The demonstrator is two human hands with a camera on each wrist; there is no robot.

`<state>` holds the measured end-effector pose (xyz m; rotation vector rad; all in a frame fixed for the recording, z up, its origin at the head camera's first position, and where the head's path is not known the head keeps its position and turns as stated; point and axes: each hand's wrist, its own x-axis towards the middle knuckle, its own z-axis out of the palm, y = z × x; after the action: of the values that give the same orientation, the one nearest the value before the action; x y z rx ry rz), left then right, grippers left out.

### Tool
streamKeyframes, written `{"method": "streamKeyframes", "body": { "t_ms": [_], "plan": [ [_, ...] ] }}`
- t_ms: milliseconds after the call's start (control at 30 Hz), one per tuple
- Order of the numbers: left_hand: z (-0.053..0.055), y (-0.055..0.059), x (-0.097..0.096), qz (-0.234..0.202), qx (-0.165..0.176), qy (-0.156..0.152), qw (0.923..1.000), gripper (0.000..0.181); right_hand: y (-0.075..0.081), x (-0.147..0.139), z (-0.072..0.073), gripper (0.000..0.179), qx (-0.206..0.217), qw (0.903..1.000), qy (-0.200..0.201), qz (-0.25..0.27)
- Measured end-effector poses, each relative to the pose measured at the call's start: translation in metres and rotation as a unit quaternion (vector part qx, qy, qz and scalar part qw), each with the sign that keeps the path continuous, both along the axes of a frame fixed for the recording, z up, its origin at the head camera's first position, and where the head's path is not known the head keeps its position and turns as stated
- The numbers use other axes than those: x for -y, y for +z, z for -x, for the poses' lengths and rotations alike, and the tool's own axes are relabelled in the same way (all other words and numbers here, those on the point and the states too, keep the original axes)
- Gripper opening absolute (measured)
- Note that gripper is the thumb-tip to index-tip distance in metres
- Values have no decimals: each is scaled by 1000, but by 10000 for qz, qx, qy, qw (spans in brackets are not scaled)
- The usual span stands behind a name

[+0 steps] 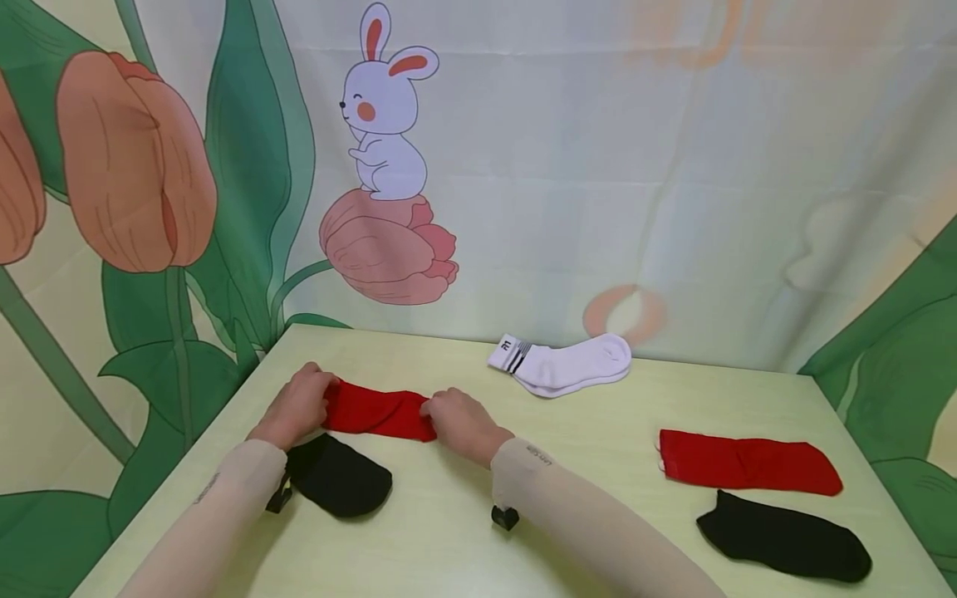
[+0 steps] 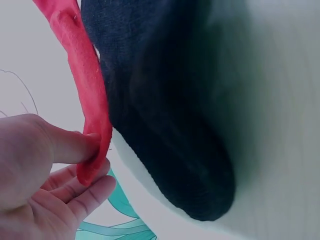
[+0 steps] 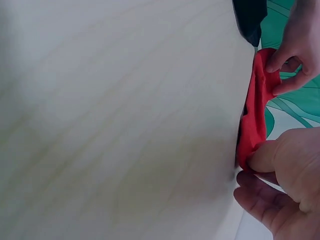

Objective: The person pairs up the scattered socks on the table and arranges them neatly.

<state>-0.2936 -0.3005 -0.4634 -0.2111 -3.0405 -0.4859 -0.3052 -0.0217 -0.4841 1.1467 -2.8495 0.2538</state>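
A red sock (image 1: 377, 412) lies stretched sideways between both hands at the left of the table. My left hand (image 1: 301, 406) pinches its left end, and in the left wrist view the thumb presses on the red cloth with the fingers (image 2: 90, 197) behind it. The other end is pinched by my right hand (image 1: 465, 422); the right wrist view has its thumb on the cloth. Just nearer than the red sock, a black sock (image 1: 344, 477) lies flat beside my left wrist, partly covered by the sleeve.
A white pair of socks (image 1: 568, 365) with black stripes lies at the back of the table (image 1: 591, 448). At the right lie another red sock (image 1: 748, 463) and, nearer, another black sock (image 1: 785, 536). A printed curtain (image 1: 523, 166) hangs behind the table's far edge.
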Motion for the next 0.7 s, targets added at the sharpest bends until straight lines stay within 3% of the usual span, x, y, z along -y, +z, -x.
{"method": "streamKeyframes", "body": {
  "t_ms": [700],
  "plan": [
    [-6, 16, -5, -102, -371, -239, 9990, 31, 17, -21, 0, 29, 306, 9989, 71, 359]
  ]
}}
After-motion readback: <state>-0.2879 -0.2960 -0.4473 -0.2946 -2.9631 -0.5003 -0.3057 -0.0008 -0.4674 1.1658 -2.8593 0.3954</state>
